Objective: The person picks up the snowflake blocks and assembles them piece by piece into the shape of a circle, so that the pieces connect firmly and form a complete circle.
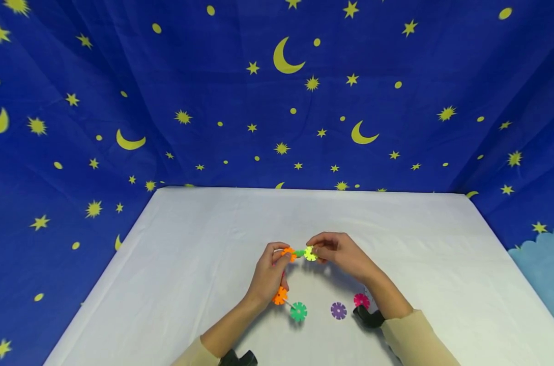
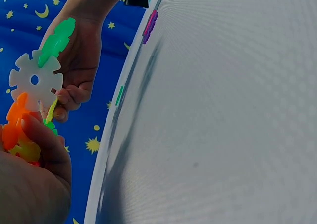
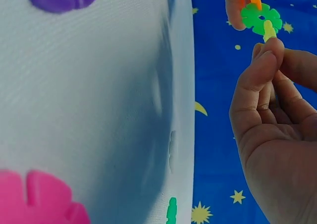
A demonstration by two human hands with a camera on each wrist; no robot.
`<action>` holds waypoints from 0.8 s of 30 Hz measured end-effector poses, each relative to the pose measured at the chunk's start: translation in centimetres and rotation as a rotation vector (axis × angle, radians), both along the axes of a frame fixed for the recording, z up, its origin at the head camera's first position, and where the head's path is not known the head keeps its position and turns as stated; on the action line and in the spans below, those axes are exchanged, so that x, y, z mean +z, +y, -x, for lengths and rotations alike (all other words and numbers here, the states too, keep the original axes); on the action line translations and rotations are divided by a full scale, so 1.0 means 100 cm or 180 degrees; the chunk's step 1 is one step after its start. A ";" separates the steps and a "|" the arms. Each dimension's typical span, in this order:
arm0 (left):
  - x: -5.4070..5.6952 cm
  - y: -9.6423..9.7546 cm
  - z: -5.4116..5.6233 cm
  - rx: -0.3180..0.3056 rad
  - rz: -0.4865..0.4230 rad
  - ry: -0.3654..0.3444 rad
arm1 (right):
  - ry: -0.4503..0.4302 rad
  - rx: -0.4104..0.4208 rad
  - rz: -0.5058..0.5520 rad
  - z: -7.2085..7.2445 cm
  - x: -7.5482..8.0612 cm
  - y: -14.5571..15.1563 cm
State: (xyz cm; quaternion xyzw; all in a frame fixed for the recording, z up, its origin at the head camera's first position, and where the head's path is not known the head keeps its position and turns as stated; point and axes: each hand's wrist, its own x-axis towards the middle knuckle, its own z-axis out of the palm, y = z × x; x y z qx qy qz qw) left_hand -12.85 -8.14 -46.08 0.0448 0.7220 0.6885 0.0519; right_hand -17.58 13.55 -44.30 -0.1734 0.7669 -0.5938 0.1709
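Observation:
Slotted plastic discs are joined into a curved chain between both hands above the white table. My left hand (image 1: 264,279) pinches an orange disc (image 1: 289,253) between thumb and fingers. From there, a green disc (image 3: 261,19) links across to a yellow disc (image 1: 311,253), which my right hand (image 1: 345,254) pinches between thumb and forefinger. The chain's other end hangs below the left hand, with another orange disc (image 1: 280,296), a white disc (image 2: 35,80) and a teal-green disc (image 1: 298,311). Part of the chain is hidden behind the left fingers.
A purple disc (image 1: 338,310) and a pink disc (image 1: 361,301) lie on the white table (image 1: 203,244), near the right wrist. Beside the right sleeve is a black wrist device (image 1: 369,317). A blue star-and-moon cloth (image 1: 240,91) surrounds the table at the back and sides.

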 end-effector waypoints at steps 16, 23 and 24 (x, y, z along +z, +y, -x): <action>-0.005 -0.003 0.002 -0.0090 0.0077 0.0066 | 0.0139 -0.0019 -0.0119 -0.003 -0.002 -0.003; -0.005 -0.003 0.002 -0.0054 0.0117 0.0110 | 0.0153 -0.0086 -0.0080 -0.019 0.025 -0.014; -0.005 -0.003 0.002 -0.0045 0.0116 0.0103 | 0.0152 -0.0104 -0.0088 -0.021 0.028 -0.015</action>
